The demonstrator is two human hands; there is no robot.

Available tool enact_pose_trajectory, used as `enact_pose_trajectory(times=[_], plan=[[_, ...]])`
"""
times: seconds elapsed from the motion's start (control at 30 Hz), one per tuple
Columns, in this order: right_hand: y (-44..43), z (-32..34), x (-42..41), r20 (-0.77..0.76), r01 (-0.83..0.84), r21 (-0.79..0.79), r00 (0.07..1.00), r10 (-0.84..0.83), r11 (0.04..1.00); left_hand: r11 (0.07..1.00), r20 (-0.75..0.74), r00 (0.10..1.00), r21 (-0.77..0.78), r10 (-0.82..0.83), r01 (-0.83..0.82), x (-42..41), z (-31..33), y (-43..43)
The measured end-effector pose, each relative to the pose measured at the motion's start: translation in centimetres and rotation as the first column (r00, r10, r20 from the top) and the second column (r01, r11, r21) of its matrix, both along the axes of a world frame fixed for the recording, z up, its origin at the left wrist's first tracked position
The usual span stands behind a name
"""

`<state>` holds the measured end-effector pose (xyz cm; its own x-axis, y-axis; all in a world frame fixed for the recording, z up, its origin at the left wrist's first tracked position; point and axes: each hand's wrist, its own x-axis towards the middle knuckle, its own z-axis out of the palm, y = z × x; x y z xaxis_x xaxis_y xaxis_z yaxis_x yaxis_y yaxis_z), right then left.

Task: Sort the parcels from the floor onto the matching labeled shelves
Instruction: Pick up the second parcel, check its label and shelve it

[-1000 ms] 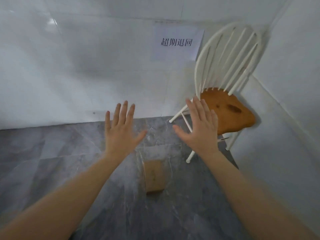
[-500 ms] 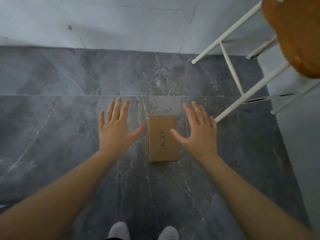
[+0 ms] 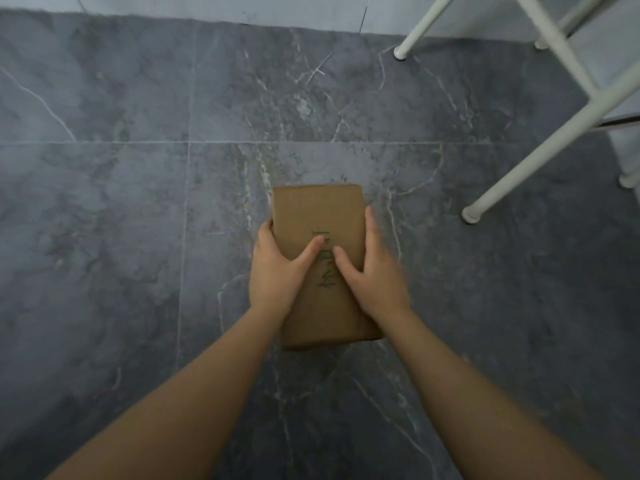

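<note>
- A dark grey marble-look tiled floor [image 3: 104, 220] fills almost the whole frame, seen from above; pale veins and thin grout lines cross it, and a strip of light wall [image 3: 207, 5] runs along the top edge.
- Left third of the frame: bare floor only, with no other parcels and no shelves in view.
- Lower left to centre: the left forearm reaches up into the frame. The left hand [image 3: 277, 271] is clamped on the left side of the parcel, thumb across its top face, fingers curled round the left edge.
- Centre: one brown cardboard parcel [image 3: 318, 213], rectangular, long side running up and down the frame. Dark handwriting runs along its top; it is too blurred and partly covered to read.
- Just right of centre: the right hand [image 3: 374, 271] is clamped on the parcel's right side, thumb on top near the writing, fingers along the right edge. The two thumbs nearly meet.
- Whether the parcel rests on the floor or is just clear of it cannot be told.
- Upper right: white chair legs [image 3: 540, 154] slant across the corner, feet on the floor, apart from the parcel.
- Progress, as a judgement: this parcel is gripped but not yet sorted. Reading its label, finding the matching shelf and placing it all remain. How many parcels are left elsewhere is not visible.
</note>
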<state>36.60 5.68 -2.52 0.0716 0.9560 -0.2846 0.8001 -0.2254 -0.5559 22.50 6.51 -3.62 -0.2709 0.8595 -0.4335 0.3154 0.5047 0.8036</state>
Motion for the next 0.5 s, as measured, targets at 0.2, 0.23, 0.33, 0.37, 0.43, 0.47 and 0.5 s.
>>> enact_pose_trajectory(times=[0.2, 0.23, 0.33, 0.37, 0.43, 0.47, 0.5], plan=[[-0.1, -0.4, 0.2, -0.2, 0.091, -0.082, 0.974, -0.106, 0.992, 0.994, 0.094, 0.99, -0.024, 0.105, -0.103, 0.5, -0.2, 0.0], [-0.1, -0.3, 0.1, -0.214, 0.094, -0.088, 0.97, -0.111, 0.992, 0.994, 0.109, 0.988, -0.033, 0.109, -0.106, 0.5, 0.0, 0.0], [-0.1, 0.9, -0.2, -0.232, 0.094, -0.092, 0.966, -0.113, 0.991, 0.991, 0.184, 0.974, -0.037, 0.131, -0.126, 0.4, 1.1, 0.1], [-0.1, 1.8, -0.2, -0.234, 0.099, -0.071, 0.966, -0.113, 0.993, 0.991, 0.202, 0.97, -0.014, 0.132, -0.132, 0.3, 2.0, 0.1], [-0.4, 4.8, -0.4, -0.235, 0.118, -0.013, 0.965, -0.118, 0.993, 0.993, 0.22, 0.969, 0.027, 0.109, -0.118, 0.0, 4.9, 0.1], [-0.5, 6.8, -0.6, -0.236, 0.131, 0.016, 0.964, -0.123, 0.991, 0.994, 0.227, 0.97, 0.045, 0.09, -0.103, -0.2, 7.0, 0.2], [-0.6, 9.2, -0.8, -0.237, 0.142, 0.041, 0.963, -0.128, 0.989, 0.994, 0.234, 0.97, 0.063, 0.071, -0.088, -0.4, 9.4, 0.2]])
